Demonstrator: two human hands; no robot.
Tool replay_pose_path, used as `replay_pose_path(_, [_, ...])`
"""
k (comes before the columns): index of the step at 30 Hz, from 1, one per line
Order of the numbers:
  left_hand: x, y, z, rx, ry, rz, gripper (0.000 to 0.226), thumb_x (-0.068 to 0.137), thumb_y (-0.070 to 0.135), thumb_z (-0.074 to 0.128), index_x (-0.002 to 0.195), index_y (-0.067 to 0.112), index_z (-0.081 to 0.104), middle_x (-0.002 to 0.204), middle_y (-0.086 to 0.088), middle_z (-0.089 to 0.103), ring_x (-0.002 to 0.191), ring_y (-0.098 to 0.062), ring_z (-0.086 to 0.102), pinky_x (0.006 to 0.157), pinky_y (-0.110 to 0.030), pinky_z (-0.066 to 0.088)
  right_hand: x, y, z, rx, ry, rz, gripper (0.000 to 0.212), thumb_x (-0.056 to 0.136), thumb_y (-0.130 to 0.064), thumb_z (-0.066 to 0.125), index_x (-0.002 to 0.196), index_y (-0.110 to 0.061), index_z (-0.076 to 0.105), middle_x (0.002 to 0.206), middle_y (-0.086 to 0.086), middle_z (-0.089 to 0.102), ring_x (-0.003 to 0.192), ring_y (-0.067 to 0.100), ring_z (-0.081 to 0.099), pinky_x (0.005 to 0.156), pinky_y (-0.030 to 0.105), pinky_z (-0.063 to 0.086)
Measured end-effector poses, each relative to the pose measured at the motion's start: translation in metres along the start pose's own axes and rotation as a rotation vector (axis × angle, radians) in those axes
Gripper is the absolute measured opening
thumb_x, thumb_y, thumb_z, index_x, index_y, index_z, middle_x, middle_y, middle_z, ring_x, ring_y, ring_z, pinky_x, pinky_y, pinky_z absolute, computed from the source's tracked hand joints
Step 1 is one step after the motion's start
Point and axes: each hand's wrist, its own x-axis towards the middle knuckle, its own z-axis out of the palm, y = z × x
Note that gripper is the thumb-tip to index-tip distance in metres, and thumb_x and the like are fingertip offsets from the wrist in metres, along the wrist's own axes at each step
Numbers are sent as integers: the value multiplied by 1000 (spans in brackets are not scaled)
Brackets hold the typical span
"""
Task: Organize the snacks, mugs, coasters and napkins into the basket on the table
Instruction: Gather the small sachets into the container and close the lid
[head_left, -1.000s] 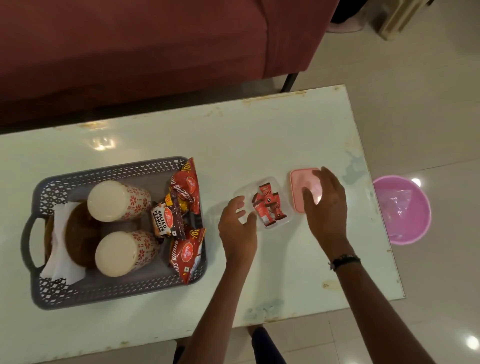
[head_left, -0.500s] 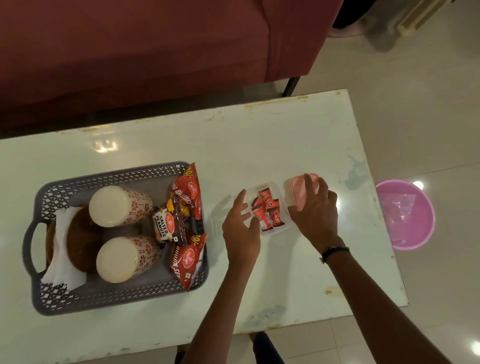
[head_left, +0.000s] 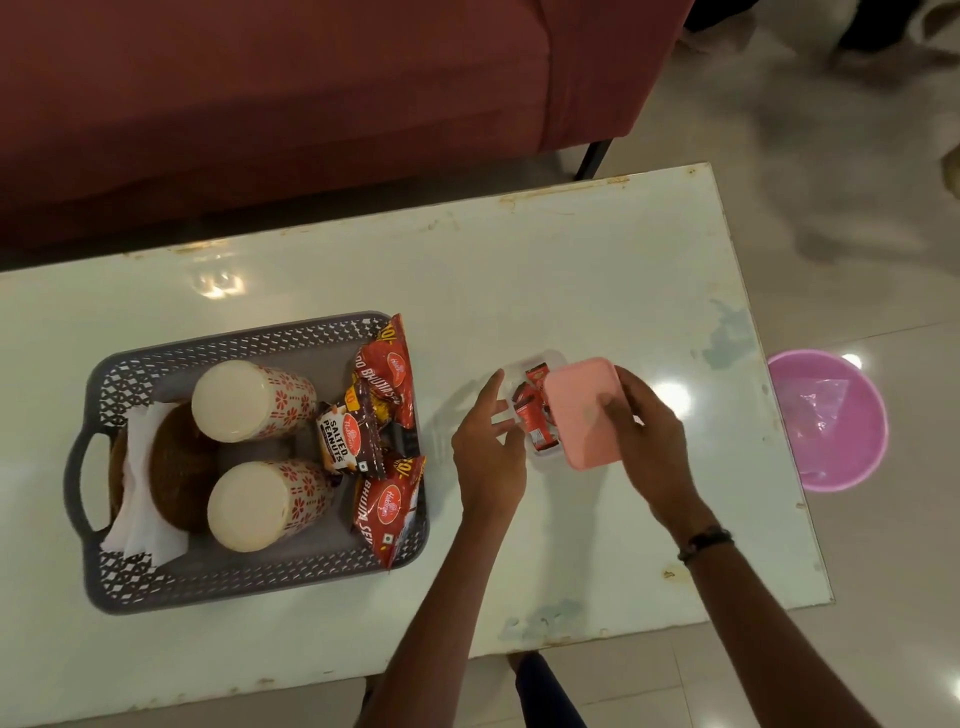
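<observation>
While both arms reached in from the bottom edge, where they were cut off, the right hand (head_left: 644, 431) held a pink plastic lid (head_left: 582, 413) with bent fingers and a thumb on top. The lid was tilted and sat partly over a small clear plastic box (head_left: 540, 457), so most of the box was hidden. A few little red snack packets (head_left: 535, 423) peeked out on the box's left side; the words on them were too small to read. A dark band (head_left: 705, 540) went round the right wrist.

The left hand (head_left: 488, 452) was spread out with loose fingers just beside the box, holding nothing. I could not tell if its fingertips touched the box.

All of this rested on a shiny white table (head_left: 571, 291) with chipped edges.

To the left sat a grey plastic basket with holes in its sides (head_left: 249, 577). Inside it lay two white mugs with red flowers (head_left: 254, 400), on their sides, one nearer and one farther. Red and brown snack bags (head_left: 374, 431) were packed along the basket's right wall. White paper napkins (head_left: 140, 525) and round brown woven coasters (head_left: 174, 467) stood at the left end, partly hidden behind the mugs.

On the floor, off to the right, stood a round pink plastic bin (head_left: 831, 415). Farthest away was a dark red sofa (head_left: 285, 104), cut off by the top edge.
</observation>
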Motion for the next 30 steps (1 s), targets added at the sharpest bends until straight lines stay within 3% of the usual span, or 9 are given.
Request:
replay_pose_path(4, [4,-6,0,17,8,36,53,84,-2,61,133,14,47,127,-15,60,108,-30,61,87,-48,55,-3,-4,27,36,-3,-3,37,97,-20,49,134,-19,50,130,-3,60,112,12,57,87,13,48])
replay_pose_path(7, [5,-10,-1,30,-8,68,51,86,-1,59,133,13,47,128,-12,60,109,-28,62,86,-41,56,0,-11,36,44,32,-2,41,97,-16,48,139,-18,45,132,-9,55,111,3,52,84,-3,39])
replay_pose_path(10, [7,-10,-2,4,-1,68,45,88,4,59,131,13,49,127,-9,61,108,-24,61,88,-43,55,2,-13,38,57,37,3,43,97,-14,48,140,-18,44,125,-17,51,109,0,50,79,-8,35])
replay_pose_path(13, [7,-8,2,-33,-31,16,45,89,8,57,133,17,49,127,-8,60,105,-19,60,87,-45,55,2,-11,33,68,47,2,43,96,-16,50,139,-18,44,133,-10,53,114,1,49,87,-1,39])
replay_pose_path(17, [1,2,18,-68,-118,-43,49,88,9,58,134,22,47,126,-10,59,99,-17,60,87,-40,56,2,-2,13,105,92,29,42,97,-19,49,139,-19,45,137,-2,54,120,9,51,98,23,45])
replay_pose_path(21, [0,8,34,-85,-151,-41,56,82,3,64,132,22,49,120,-10,61,94,-17,59,79,-29,56,5,4,-4,104,100,21,39,98,-22,48,137,-19,48,136,-4,55,118,6,52,93,14,46])
replay_pose_path(23, [1,9,38,-70,-149,-27,58,80,-1,64,132,21,49,119,-9,61,94,-16,59,74,-23,54,9,6,-7,111,102,26,39,98,-23,48,137,-19,48,135,-4,56,119,6,52,95,16,46])
replay_pose_path(27, [3,4,40,-87,-145,-44,61,80,-7,61,133,19,47,120,-14,60,101,-27,62,82,-40,57,9,7,-4,189,102,32,36,97,-16,49,133,-20,52,132,-5,56,119,6,51,92,5,43])
replay_pose_path(30, [4,2,41,-51,-134,-37,62,79,-4,64,133,20,48,114,-15,62,97,-28,63,82,-46,57,9,9,0,213,142,43,35,98,-13,47,131,-19,54,125,-5,58,114,6,53,89,4,43])
